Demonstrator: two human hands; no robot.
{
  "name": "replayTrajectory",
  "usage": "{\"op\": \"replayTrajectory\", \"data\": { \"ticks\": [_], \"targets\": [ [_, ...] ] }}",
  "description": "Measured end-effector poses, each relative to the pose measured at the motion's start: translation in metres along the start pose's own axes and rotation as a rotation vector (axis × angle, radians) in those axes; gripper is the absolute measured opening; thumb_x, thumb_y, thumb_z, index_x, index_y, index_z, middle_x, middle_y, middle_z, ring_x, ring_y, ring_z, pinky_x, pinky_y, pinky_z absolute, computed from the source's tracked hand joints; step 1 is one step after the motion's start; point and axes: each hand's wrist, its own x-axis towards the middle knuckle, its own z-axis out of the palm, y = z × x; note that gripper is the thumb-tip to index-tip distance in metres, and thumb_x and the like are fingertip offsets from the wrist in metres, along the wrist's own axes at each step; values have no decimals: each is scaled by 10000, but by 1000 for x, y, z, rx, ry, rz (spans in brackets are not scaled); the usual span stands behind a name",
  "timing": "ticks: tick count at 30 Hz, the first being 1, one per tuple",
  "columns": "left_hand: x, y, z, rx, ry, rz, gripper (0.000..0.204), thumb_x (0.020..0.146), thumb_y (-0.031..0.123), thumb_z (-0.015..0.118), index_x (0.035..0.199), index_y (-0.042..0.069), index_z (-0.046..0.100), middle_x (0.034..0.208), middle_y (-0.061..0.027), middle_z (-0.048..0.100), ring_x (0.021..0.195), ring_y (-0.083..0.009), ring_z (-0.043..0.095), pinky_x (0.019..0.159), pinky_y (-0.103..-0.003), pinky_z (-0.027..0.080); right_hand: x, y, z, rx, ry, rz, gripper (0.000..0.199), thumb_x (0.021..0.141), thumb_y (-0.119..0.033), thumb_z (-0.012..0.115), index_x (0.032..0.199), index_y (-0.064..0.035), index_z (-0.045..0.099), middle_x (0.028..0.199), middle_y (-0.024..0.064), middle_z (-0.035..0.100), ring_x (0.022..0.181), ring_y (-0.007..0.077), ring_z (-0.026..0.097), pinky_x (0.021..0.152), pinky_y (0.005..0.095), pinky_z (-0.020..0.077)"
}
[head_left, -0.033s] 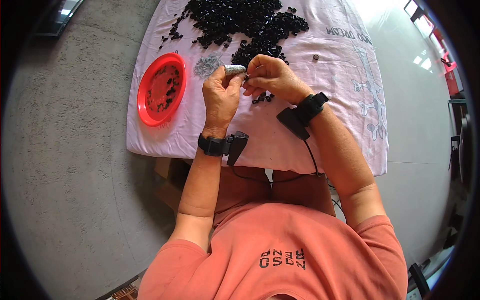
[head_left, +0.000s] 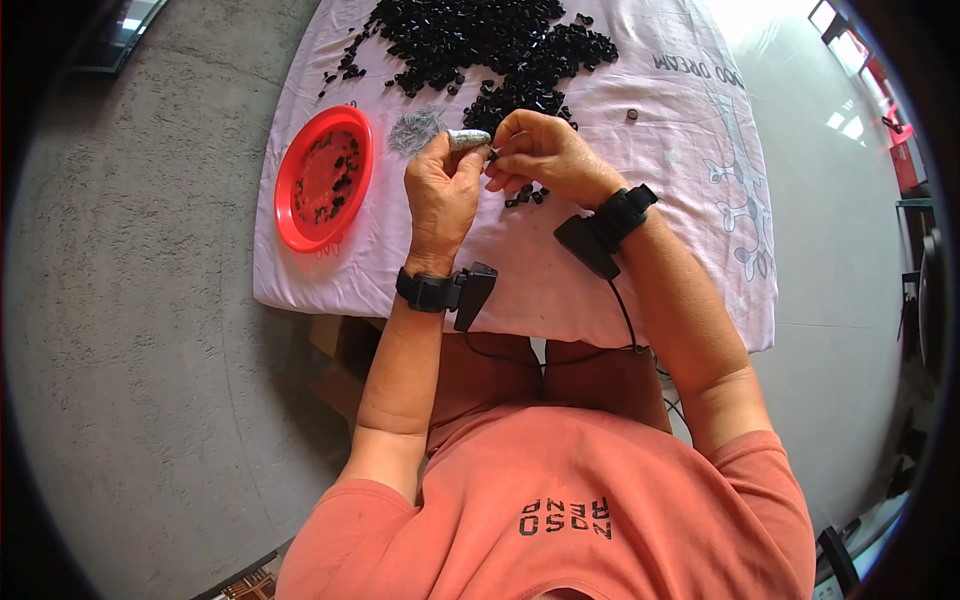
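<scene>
Over the pale pink printed cloth (head_left: 640, 270) covering the surface, the left hand (head_left: 440, 195) has its grip pinching a small silvery metal cylinder (head_left: 467, 138). The right hand (head_left: 545, 155), touching it, pinches a tiny black plastic piece (head_left: 493, 155). Beyond lies a heap of glossy black pieces (head_left: 490, 40); left, a round red plastic plate (head_left: 325, 180).

A red round plate (head_left: 300, 215) sits at the left of the table (head_left: 690, 250), with a few small black bits lying in it. The table is draped in a pale pink cloth (head_left: 560, 290) printed with a grey tree drawing near its right side. One lone small dark piece (head_left: 631, 115) rests apart on the cloth. Grey concrete floor (head_left: 130, 330) lies all around, and a cardboard box (head_left: 335, 345) shows under the table edge
</scene>
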Motion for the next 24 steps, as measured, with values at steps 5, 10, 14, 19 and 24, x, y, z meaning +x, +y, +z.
{"op": "replayTrajectory", "data": {
  "ticks": [5,10,14,19,24],
  "targets": [
    [-1,2,1,-27,17,-16,68,899,-12,675,965,-11,695,849,-66,726,740,-97,662,679,-254,534,1,2,-2,33,-6,6,151,956,37,580,1101,25,535,970,160,700,881,243,743,744,294,626],
    [-4,0,5,109,36,37,85,910,-7,671,991,-17,693,865,-58,723,763,-91,662,691,-250,536,0,3,0,-4,30,-22,155,954,39,578,1102,24,535,940,146,707,876,223,742,739,297,626],
    [-7,-2,6,227,16,69,91,918,-6,668,1005,-21,691,875,-50,723,781,-77,657,709,-242,538,1,3,0,-96,54,-37,169,940,39,598,1097,19,540,907,131,712,870,202,741,725,288,622],
    [-7,-3,5,231,29,162,159,853,-8,698,1012,-5,684,885,-91,701,780,-165,679,707,-304,537,0,2,-1,-99,118,-16,194,926,23,623,1112,11,571,934,122,726,858,178,738,702,266,605],
    [-13,2,4,356,11,224,301,763,2,752,1051,18,667,906,-90,643,799,-218,650,719,-346,524,-1,-1,-1,-185,108,24,274,946,-68,646,1210,-19,591,997,83,729,851,99,684,720,245,579]
  ]
}}
